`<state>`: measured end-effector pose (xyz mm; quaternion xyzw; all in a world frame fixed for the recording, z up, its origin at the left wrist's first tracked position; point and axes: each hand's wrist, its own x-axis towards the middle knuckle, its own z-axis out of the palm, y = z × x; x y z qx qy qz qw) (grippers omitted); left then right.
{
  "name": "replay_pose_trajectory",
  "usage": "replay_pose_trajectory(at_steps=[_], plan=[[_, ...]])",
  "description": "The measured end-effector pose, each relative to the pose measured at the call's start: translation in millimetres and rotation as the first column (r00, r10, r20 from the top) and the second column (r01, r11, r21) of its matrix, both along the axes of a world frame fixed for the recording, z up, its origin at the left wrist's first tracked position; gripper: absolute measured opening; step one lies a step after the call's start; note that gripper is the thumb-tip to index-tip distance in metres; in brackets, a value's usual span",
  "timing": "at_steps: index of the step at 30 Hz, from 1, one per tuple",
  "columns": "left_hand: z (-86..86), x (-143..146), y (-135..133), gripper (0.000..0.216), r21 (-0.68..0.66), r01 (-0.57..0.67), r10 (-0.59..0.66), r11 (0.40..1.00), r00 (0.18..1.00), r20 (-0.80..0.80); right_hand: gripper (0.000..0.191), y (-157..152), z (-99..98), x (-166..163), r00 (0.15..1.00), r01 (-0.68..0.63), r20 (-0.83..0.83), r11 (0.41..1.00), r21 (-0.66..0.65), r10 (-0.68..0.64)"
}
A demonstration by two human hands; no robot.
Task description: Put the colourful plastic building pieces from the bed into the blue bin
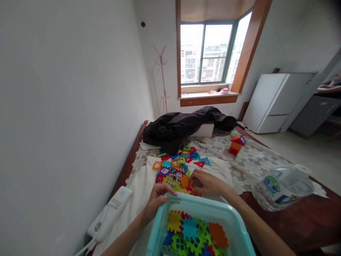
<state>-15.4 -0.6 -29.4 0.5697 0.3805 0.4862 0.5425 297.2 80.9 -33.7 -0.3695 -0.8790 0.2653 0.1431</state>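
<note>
Table [282,229], turquoise tub [204,200], pile [184,182] of bright plastic pieces [189,228].
The tub is just beside the pile, seemingly keeping both within reach. The left hand [158,199] grips its far-left rim, likely steadying it; the right hand [209,182] curls over the pile, its grip too hidden to tell. Pieces in both are flat, notch-edged, many square.

Pretty clearly somebody's home, tbh: a white fridge [274,99] is parked at two o'clock, apartment-looking blocks [190,65] are seen through the window [201,53] at one, a pink coat stand [162,71] is tucked at twelve, and the tabletop [295,231] is partly covered by a flowery cloth [247,170].
</note>
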Motion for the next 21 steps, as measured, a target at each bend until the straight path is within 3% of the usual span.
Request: replay_pose_trajectory(at_steps=[4, 10, 17, 21], plan=[[-8.5, -2.0, 0.8, 0.039, 0.009, -0.035, 0.035, 0.999, 0.999, -0.027, 0.051, -1.3, 4.4, 1.6, 1.000, 0.006, 0.031, 0.999, -0.049, -0.004], [-13.2, -2.6, 1.4, 0.036, 0.001, -0.055, 0.055, 0.998, 0.998, -0.026, 0.038, -2.1, 15.6, 7.2, 0.999, 0.026, 0.033, 0.996, -0.083, -0.023], [-2.7, 2.4, 1.9, 0.035, -0.022, -0.011, 0.012, 1.000, 1.000, 0.009, 0.025, 6.3, 10.4, 13.4, 0.950, 0.125, -0.281, 0.991, -0.047, -0.133], [2.8, 5.4, 2.1, 0.034, -0.006, 0.039, -0.038, 0.999, 0.999, 0.030, 0.025, 16.8, -5.2, 26.5, 0.976, 0.158, -0.142, 0.986, -0.054, -0.165]])
